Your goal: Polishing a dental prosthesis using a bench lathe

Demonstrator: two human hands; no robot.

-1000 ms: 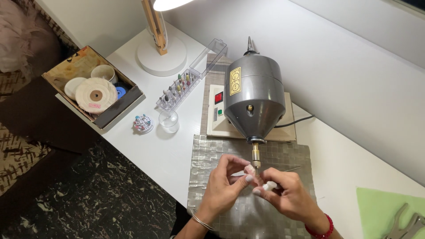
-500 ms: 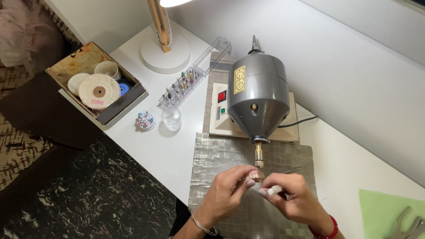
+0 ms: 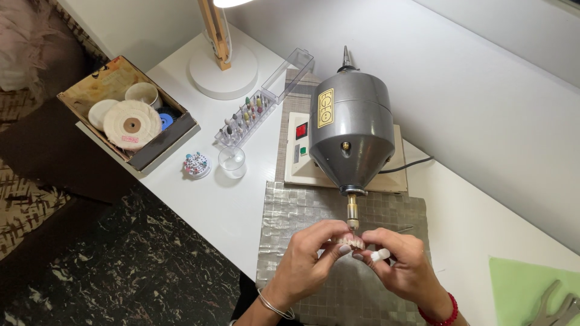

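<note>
A grey cone-shaped polishing motor [image 3: 351,130] stands on a cream base, its spindle tip [image 3: 352,217] pointing toward me. My left hand [image 3: 309,259] and my right hand [image 3: 403,262] together pinch a small pale denture piece [image 3: 352,242] right under the spindle tip. One finger of my right hand wears a white wrap. A silver bangle sits on my left wrist, a red bead bracelet on my right. Both hands hover over a silver checked mat [image 3: 338,290].
An open cardboard box [image 3: 130,118] of buffing wheels lies at the left. A clear rack of burs [image 3: 251,115], a small glass cup [image 3: 232,162], a round bur holder [image 3: 196,165] and a lamp base [image 3: 223,75] stand behind. Metal pliers [image 3: 559,305] rest on a green mat at right.
Both hands with the denture piece have stayed at the spindle tip, shifting slightly. The camera view has drifted a little.
</note>
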